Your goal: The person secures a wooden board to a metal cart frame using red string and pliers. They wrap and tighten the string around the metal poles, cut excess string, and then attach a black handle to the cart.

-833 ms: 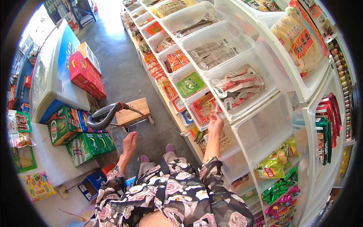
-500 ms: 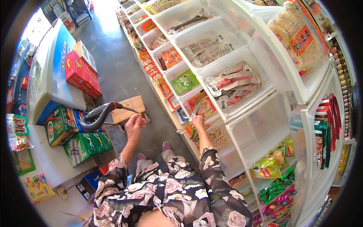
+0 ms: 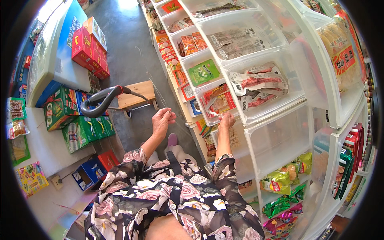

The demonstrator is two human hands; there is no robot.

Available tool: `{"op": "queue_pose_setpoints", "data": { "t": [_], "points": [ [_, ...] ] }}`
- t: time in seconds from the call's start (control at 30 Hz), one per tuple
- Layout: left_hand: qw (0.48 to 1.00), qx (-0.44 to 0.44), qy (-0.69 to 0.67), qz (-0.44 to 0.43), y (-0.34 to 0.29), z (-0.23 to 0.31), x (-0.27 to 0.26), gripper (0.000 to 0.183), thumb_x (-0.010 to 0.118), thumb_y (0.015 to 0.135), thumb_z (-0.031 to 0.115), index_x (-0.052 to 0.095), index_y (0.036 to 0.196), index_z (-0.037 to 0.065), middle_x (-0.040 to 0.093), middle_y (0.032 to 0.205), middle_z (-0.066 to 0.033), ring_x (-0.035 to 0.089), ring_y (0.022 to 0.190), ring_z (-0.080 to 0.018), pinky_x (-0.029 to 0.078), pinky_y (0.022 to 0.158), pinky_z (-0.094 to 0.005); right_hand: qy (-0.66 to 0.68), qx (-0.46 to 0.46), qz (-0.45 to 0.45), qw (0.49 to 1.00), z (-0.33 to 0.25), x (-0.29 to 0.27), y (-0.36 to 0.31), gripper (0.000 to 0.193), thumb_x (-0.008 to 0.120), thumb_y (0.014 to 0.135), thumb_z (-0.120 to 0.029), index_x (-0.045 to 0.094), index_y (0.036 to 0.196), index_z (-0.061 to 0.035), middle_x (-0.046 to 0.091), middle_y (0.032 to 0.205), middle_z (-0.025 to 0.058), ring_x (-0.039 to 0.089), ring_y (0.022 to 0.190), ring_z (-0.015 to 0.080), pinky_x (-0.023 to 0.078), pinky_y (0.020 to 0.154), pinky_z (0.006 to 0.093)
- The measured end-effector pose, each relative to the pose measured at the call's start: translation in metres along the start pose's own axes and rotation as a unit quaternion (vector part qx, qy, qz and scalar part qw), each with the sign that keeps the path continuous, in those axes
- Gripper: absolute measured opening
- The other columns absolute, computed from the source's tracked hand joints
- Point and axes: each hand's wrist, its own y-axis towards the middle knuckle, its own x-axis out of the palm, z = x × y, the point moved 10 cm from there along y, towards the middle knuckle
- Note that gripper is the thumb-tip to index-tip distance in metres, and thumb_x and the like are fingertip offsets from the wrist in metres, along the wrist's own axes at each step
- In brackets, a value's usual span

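My right hand [image 3: 227, 120] is closed at the near edge of a clear bin [image 3: 203, 105] of red and yellow snack packets [image 3: 220, 105]. Out of its fingers pokes a small white strip [image 3: 214, 114], too small to identify, lying over the packets. My left hand [image 3: 162, 122] hovers over the floor, its fingers curled and pinched together; whether anything is in them does not show. To its left is a curved dark handle [image 3: 98, 102] with a red band, apart from the hand. A small wooden stool [image 3: 137, 95] stands beyond.
Clear bins on the right hold a green packet [image 3: 204, 73], vacuum-packed meat [image 3: 262, 82] and yellow-green snack bags [image 3: 276, 182]. On the left are a white-and-blue chest freezer [image 3: 60, 52], red boxes [image 3: 86, 50] and green cartons [image 3: 82, 132]. Grey floor [image 3: 124, 36] runs between.
The view has shifted, with the bins now lower and farther right. My right hand stays by the snack packet bin with the white strip. My left hand has moved away from the dark handle.
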Motion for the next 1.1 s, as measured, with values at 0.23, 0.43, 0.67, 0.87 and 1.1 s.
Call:
{"op": "queue_pose_setpoints", "data": {
  "t": [0.23, 0.43, 0.67, 0.87, 1.1],
  "points": [
    [0.999, -0.036, -0.012, -0.004, 0.001, -0.029, 0.020, 0.017, 0.058, 0.090, 0.014, 0.059, 0.103, 0.004, 0.066, 0.086, -0.0070, 0.064, 0.075, -0.0136, 0.052, 0.063, -0.0243, 0.164, 0.064, -0.116, 0.978, -0.028, 0.019, -0.019, 0.046, 0.048, 0.091, -0.039, 0.054, 0.110, 0.0026, 0.059, 0.099, 0.0122, 0.057, 0.092, 0.0204, 0.047, 0.073, 0.0362],
    [0.997, -0.061, -0.043, -0.020, -0.008, -0.046, 0.033, 0.016, 0.056, 0.088, 0.011, 0.059, 0.100, 0.001, 0.065, 0.081, -0.0065, 0.064, 0.070, -0.0119, 0.053, 0.063, -0.0242, -0.205, 0.019, -0.230, 0.951, -0.042, 0.038, -0.027, 0.051, 0.039, 0.089, -0.045, 0.056, 0.118, -0.0068, 0.055, 0.124, 0.0142, 0.051, 0.114, 0.0285, 0.037, 0.092, 0.0487],
    [0.994, -0.101, -0.047, 0.004, -0.005, -0.074, 0.036, 0.014, 0.059, 0.086, 0.009, 0.062, 0.097, 0.001, 0.064, 0.079, -0.0052, 0.063, 0.071, -0.0103, 0.053, 0.062, -0.0231, -0.399, -0.254, -0.198, 0.859, -0.098, 0.050, -0.089, 0.031, 0.054, 0.082, -0.013, 0.059, 0.109, 0.0003, 0.062, 0.105, 0.0172, 0.058, 0.096, 0.0347, 0.044, 0.087, 0.0411],
    [0.985, -0.098, -0.140, 0.019, 0.002, -0.084, 0.054, 0.011, 0.061, 0.085, 0.009, 0.062, 0.091, 0.001, 0.065, 0.080, -0.0061, 0.063, 0.070, -0.0122, 0.054, 0.063, -0.0241, -0.479, -0.360, -0.435, 0.672, -0.049, 0.106, -0.207, 0.038, 0.052, 0.085, -0.014, 0.049, 0.121, -0.0048, 0.061, 0.099, 0.0169, 0.059, 0.091, 0.0349, 0.046, 0.079, 0.0433],
    [0.994, -0.044, -0.094, -0.019, 0.020, -0.045, 0.059, 0.011, 0.062, 0.084, 0.009, 0.063, 0.092, 0.002, 0.065, 0.077, -0.0044, 0.061, 0.069, -0.0108, 0.051, 0.061, -0.0218, -0.250, 0.015, -0.495, 0.832, -0.033, 0.100, -0.201, 0.025, 0.048, 0.094, -0.020, 0.059, 0.106, -0.0013, 0.052, 0.063, 0.0099, 0.053, 0.054, 0.0164, 0.045, 0.053, 0.0309]
  ]
}}
